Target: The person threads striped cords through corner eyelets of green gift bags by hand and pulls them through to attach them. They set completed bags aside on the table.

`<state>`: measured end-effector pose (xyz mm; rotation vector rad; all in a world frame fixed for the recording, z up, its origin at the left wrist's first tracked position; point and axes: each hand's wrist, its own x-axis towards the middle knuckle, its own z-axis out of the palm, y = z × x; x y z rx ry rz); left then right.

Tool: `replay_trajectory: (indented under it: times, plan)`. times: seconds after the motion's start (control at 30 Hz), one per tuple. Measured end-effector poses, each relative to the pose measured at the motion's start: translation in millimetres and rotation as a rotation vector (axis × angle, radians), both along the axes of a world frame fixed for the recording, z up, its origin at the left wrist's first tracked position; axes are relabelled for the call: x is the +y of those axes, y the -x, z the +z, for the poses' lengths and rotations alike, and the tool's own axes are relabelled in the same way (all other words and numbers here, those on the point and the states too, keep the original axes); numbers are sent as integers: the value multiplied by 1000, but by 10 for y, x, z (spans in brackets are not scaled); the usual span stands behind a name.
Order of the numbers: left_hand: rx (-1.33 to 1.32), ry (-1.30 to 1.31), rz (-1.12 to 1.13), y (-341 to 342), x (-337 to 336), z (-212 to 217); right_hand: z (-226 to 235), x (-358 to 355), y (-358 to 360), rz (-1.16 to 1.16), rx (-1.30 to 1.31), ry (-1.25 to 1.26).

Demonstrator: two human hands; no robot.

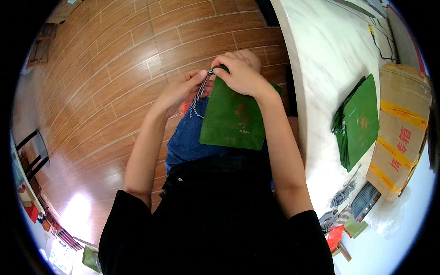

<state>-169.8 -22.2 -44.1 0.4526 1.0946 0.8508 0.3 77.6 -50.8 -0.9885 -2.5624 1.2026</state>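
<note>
Across my lap lies a green cloth drawstring pouch [233, 119] with small printing on its face. A black-and-white twisted cord [198, 98] hangs in a loop from its upper left corner. My left hand [190, 87] pinches the cord close to that corner, thumb and fingers together. Right beside it, my right hand [236, 73] is closed on the pouch's top edge, its fingertips almost touching those of the left. The bunched cloth under the right fingers is partly hidden.
To the right runs a white marble-patterned table [316, 137]. On it are a stack of green pouches [360, 123], a taped cardboard box [398, 133], a bundle of cords [343, 195] and a yellow-tipped cable [372, 34]. Wood-look floor tiles [110, 91] spread out at left.
</note>
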Motion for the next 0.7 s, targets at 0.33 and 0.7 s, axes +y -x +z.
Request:
replay_trajectory:
  times: [0.33, 0.7]
  plan:
    - [156, 25, 132, 153, 129, -25, 304, -518, 52, -277, 190, -330]
    - [183, 30, 480, -173, -320, 448, 378, -1303, 392, -479, 126, -271]
